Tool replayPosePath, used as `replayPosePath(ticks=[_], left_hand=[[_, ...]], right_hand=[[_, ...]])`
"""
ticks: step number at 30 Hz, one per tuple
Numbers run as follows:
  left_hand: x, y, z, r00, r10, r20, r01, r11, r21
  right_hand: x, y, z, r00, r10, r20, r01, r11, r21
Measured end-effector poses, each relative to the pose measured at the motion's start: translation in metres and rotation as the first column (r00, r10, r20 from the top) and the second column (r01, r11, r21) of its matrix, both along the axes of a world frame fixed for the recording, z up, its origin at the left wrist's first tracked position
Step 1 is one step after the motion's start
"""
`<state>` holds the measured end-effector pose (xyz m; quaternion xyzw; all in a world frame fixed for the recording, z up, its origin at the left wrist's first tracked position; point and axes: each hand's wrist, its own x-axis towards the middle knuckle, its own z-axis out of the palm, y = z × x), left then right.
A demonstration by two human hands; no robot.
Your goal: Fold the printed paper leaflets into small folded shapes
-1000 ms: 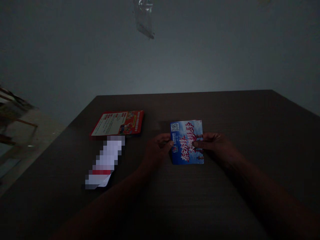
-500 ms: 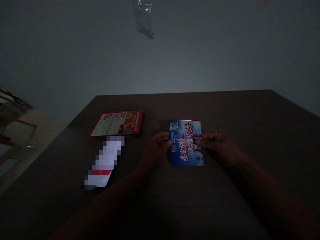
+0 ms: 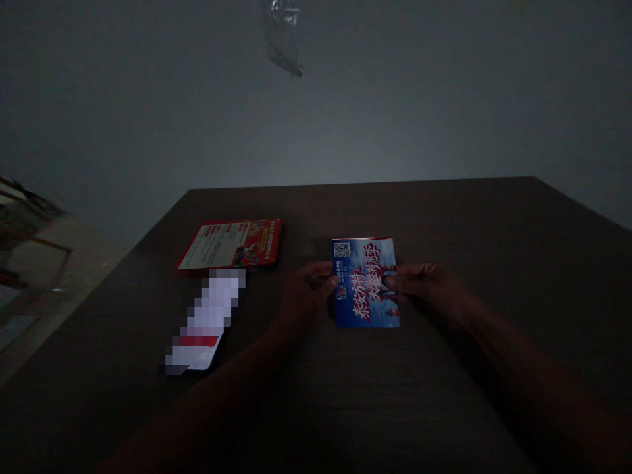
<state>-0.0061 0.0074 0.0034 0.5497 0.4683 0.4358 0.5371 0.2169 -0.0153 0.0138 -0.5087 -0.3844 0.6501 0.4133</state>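
A blue leaflet (image 3: 366, 283) with red lettering and a small square code in its top left corner lies on the dark wooden table (image 3: 444, 217). My left hand (image 3: 306, 293) pinches its left edge, thumb on top. My right hand (image 3: 424, 283) pinches its right edge, fingers pressed on the paper. Both forearms reach in from the bottom of the dim head view.
A red and white leaflet (image 3: 232, 243) lies flat to the left. Just in front of it sits a white card with a red band (image 3: 205, 322), partly blurred out. A clear plastic bag (image 3: 284, 36) hangs on the grey wall. A chair (image 3: 24, 230) stands left.
The blue leaflet and both hands have shifted very slightly to the left. The grips look the same.
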Motion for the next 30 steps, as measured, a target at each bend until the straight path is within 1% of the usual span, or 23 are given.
replayPosePath(ticks=[3, 7, 11, 14, 17, 20, 25, 28, 30], left_hand=[[-0.0005, 0.0002, -0.0018, 1.0, -0.001, -0.003, 0.001, 1.0, -0.003], [-0.0008, -0.0002, -0.0017, 1.0, 0.013, -0.008, -0.013, 1.0, -0.003], [-0.001, -0.0002, -0.0006, 0.999, 0.051, -0.018, -0.051, 0.999, -0.011], [-0.001, -0.0002, 0.0, 0.998, 0.049, -0.03, -0.049, 0.999, -0.013], [-0.0014, -0.0003, -0.001, 0.998, 0.046, -0.034, -0.046, 0.999, -0.004], [-0.0022, -0.0002, -0.0032, 0.997, 0.044, -0.062, -0.044, 0.999, 0.003], [-0.0021, -0.0003, -0.001, 0.983, 0.029, -0.179, -0.014, 0.997, 0.081], [-0.0007, -0.0001, 0.0023, 0.964, 0.051, -0.259, -0.024, 0.994, 0.104], [-0.0005, 0.0006, 0.0014, 0.952, 0.048, -0.303, -0.013, 0.993, 0.117]], right_hand=[[0.0008, 0.0, -0.0015, 0.999, -0.025, 0.031, 0.024, 0.999, 0.027], [0.0017, 0.0004, -0.0039, 0.998, -0.024, 0.053, 0.021, 0.998, 0.058], [0.0011, 0.0006, -0.0019, 0.996, -0.046, 0.08, 0.042, 0.998, 0.046], [0.0008, 0.0005, -0.0013, 0.993, -0.082, 0.086, 0.079, 0.996, 0.039], [0.0004, 0.0004, -0.0016, 0.994, -0.079, 0.077, 0.076, 0.996, 0.042], [-0.0006, 0.001, -0.0008, 0.993, -0.065, 0.099, 0.064, 0.998, 0.013], [0.0001, 0.0028, -0.0006, 0.98, -0.039, 0.193, 0.042, 0.999, -0.014], [0.0034, 0.0032, -0.0021, 0.944, 0.005, 0.33, -0.006, 1.0, 0.002], [0.0058, 0.0031, -0.0031, 0.906, 0.018, 0.423, -0.033, 0.999, 0.03]])
